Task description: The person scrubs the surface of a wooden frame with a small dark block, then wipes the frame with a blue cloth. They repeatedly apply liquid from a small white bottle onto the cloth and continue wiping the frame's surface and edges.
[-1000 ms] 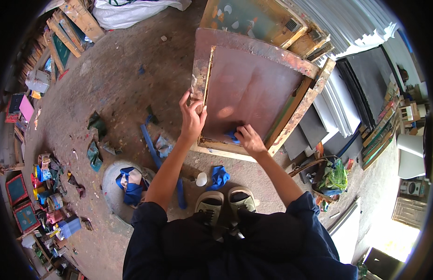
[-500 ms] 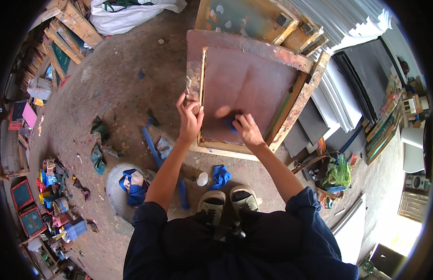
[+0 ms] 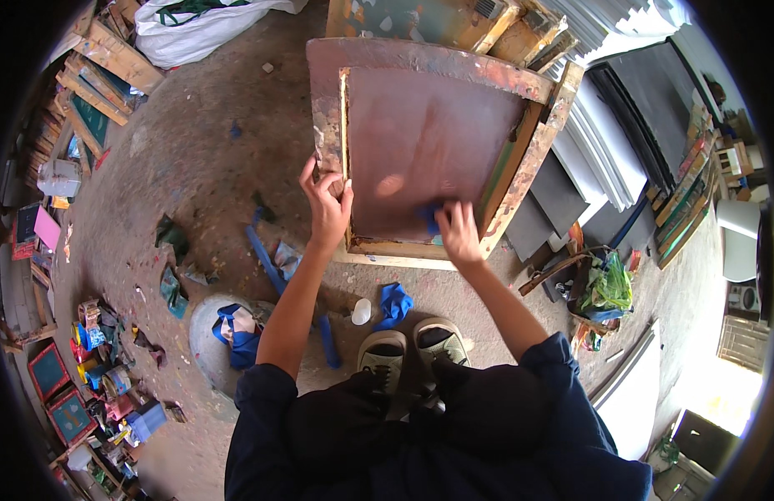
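Observation:
A paint-stained wooden screen-printing frame (image 3: 327,108) stands tilted in front of me, its reddish-brown mesh (image 3: 428,142) facing up at me. My left hand (image 3: 327,209) grips the frame's left rail, with the thumb on the inner edge and the fingers around the outside. On the lower right of the mesh, my right hand (image 3: 460,232) presses a blue cloth (image 3: 430,219). Its fingers are bent over the cloth and slightly blurred, and most of the cloth is hidden beneath them. A light round reflection shows on the mesh between my hands.
Near my shoes lie a blue rag (image 3: 394,306) and a white cup (image 3: 362,312). A round bucket (image 3: 205,334) with blue cloth stands at left, beside a blue strip (image 3: 266,257). More frames (image 3: 420,18) lean behind. A basket (image 3: 600,313) with green plastic sits at right.
My right hand has slid the blue cloth rightward across the mesh, toward the frame's right rail. My left hand keeps its grip on the left rail. The whole view has shifted slightly.

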`<state>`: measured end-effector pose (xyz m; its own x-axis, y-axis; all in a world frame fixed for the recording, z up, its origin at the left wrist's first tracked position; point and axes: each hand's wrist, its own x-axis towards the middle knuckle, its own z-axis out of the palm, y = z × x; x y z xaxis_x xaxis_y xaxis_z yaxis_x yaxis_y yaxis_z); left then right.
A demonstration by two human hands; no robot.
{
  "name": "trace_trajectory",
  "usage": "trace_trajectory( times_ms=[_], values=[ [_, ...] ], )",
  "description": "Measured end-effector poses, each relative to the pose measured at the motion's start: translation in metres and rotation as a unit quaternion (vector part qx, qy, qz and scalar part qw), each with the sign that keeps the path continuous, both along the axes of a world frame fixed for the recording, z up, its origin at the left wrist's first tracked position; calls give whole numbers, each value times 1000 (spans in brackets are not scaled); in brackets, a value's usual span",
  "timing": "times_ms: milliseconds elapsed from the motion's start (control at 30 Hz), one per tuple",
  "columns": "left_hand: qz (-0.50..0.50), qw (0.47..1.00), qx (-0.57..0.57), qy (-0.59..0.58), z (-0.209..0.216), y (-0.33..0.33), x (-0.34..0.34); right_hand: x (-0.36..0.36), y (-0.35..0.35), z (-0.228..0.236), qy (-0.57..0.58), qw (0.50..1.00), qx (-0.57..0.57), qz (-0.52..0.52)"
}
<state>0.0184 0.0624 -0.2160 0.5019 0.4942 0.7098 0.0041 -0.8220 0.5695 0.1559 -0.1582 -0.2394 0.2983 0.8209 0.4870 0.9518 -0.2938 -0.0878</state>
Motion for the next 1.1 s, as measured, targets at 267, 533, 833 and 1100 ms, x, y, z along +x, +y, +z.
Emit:
trace_trajectory(
  times_ms=[267,533,833,1100],
  values=[
    [12,1000,18,2,-1,2,-3,44,44,90,14,986,61,-153],
    [12,999,-12,27,-2,-2,-4,-4,-9,-2,-35,993,-93,-71],
    [-33,995,-22,92,-6,-13,-46,-78,-50,27,224,972,-57,44],
    [-32,987,-18,155,-10,-26,-75,-118,-61,-8,209,956,-172,112]
  ],
)
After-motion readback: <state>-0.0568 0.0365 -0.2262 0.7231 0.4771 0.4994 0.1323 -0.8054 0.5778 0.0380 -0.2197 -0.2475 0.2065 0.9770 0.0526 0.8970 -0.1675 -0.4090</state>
